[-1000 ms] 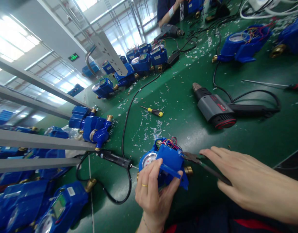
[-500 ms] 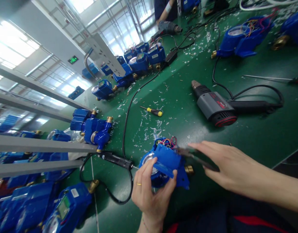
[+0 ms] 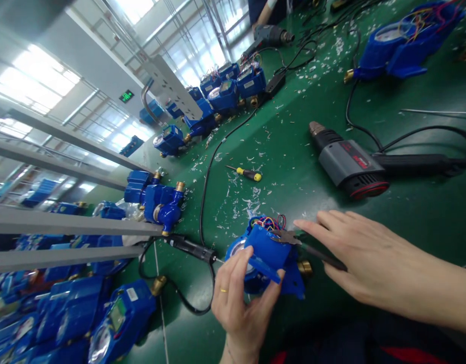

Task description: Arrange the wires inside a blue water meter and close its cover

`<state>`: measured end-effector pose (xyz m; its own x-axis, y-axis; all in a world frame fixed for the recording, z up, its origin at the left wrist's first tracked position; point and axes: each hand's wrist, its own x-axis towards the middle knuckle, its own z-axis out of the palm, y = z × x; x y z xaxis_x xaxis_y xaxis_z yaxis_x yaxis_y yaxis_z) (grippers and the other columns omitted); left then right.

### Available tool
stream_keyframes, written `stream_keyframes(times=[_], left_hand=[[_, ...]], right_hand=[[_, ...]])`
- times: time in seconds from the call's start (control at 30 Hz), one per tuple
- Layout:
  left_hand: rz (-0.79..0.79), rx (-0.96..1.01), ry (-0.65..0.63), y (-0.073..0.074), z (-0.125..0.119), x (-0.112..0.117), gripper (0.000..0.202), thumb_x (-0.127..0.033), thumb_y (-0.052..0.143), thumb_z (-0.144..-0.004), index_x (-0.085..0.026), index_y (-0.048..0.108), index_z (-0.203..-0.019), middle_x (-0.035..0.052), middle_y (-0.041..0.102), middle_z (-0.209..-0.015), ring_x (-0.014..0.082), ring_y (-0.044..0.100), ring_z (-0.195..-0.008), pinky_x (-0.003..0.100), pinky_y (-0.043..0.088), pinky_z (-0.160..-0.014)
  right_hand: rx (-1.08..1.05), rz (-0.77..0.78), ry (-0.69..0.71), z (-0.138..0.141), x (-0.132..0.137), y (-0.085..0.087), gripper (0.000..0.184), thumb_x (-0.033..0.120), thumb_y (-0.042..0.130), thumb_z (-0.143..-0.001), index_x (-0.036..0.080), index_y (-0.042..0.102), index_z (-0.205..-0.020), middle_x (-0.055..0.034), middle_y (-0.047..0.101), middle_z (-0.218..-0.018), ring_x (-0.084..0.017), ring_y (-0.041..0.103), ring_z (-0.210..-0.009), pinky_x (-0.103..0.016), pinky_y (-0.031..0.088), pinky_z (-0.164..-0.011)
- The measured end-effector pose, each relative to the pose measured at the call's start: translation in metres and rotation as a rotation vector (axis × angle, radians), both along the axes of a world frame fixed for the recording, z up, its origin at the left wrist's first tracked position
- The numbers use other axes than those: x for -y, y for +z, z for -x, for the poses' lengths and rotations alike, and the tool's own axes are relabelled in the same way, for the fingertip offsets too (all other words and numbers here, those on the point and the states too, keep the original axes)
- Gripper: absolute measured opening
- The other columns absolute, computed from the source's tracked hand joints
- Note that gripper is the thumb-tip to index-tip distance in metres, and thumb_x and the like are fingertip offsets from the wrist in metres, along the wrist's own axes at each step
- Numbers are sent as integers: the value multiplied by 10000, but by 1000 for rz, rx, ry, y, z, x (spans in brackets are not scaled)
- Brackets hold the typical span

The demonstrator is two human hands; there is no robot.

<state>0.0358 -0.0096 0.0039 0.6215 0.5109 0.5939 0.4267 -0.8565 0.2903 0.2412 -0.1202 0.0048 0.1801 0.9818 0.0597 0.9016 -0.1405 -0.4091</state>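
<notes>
A blue water meter (image 3: 269,243) with a brass fitting stands on the green bench in front of me. Coloured wires (image 3: 269,222) stick out at its far side. My left hand (image 3: 242,298) is closed on the meter's blue cover, thumb on one side and fingers on the other. My right hand (image 3: 358,247) grips dark-handled pliers (image 3: 318,255). The pliers' jaws (image 3: 286,236) touch or lie just over the cover's upper edge, beside the wires. Whether the jaws pinch anything is too small to tell.
A grey heat gun (image 3: 350,164) lies to the right, its cord trailing. Ahead is a yellow-black screwdriver (image 3: 248,174). An electric screwdriver (image 3: 193,248) lies left of the meter. More blue meters (image 3: 123,311) stand left, by grey rails (image 3: 66,222). A person's arm (image 3: 264,12) shows at the back.
The pliers have come to rest near the meter's upper edge, their jaws now sharper in view. My left hand keeps its hold. The whole view has shifted slightly, moving things rightward.
</notes>
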Motion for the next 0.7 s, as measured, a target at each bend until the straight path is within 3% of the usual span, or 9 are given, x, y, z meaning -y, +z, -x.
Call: stream_keyframes(times=[0.33,0.5,0.7], left_hand=[[25,-32,-47,-3,2,5,457,-245,797,-789,-105,630,-1190,119,729,-1073,242,690,-1011,351,582,-882],[-6,-52,-28,-1,-2,8,417,-250,776,-811,-87,636,-1169,125,728,-1066,234,687,-1008,339,569,-906],[13,-31,-33,0,-6,11,413,-245,766,-816,-90,632,-1174,121,725,-1067,227,684,-997,332,546,-917]], right_hand=[[113,41,10,6,6,-12,478,219,434,-851,164,491,-1323,-107,594,-989,-255,621,-799,-439,477,-736],[-7,305,97,3,2,-4,395,194,428,-843,169,548,-1219,-99,627,-902,-266,642,-717,-365,421,-610],[-237,321,80,-8,-5,-1,253,211,438,-882,211,578,-1093,-48,662,-816,-215,640,-721,-296,394,-621]])
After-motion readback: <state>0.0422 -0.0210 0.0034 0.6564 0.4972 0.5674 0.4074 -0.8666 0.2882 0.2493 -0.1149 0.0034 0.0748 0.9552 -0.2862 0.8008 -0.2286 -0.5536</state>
